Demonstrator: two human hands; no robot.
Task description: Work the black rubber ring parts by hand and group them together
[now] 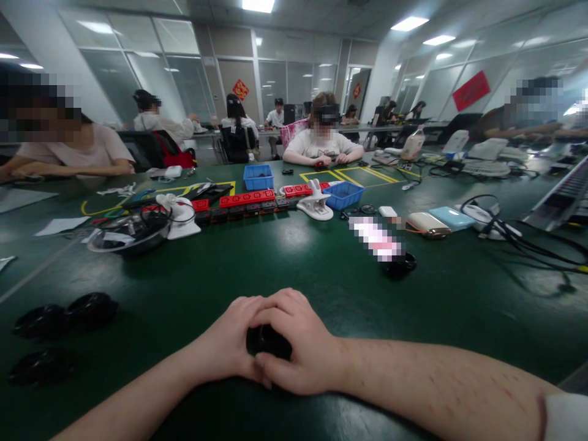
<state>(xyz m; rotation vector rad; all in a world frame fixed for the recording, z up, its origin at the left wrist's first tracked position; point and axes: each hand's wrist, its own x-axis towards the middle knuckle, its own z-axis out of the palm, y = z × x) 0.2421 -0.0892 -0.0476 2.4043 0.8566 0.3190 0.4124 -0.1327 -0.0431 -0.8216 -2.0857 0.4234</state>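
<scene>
I find the left hand [236,340] and right hand [301,346] with fingers clamped around a black object [270,341] at the near side of the green desk [197,269]. Three black rounded pieces [40,321] lie left; red socket strips [247,198] lie farther off.

The green table [206,275] carries three black pieces [41,321] at near left. Farther back, left to right, stand a metal bowl [142,244], red strips [248,198], blue bins [258,182] and a white clip [316,207]; far right, power banks [429,225] and black cables [546,229].
</scene>
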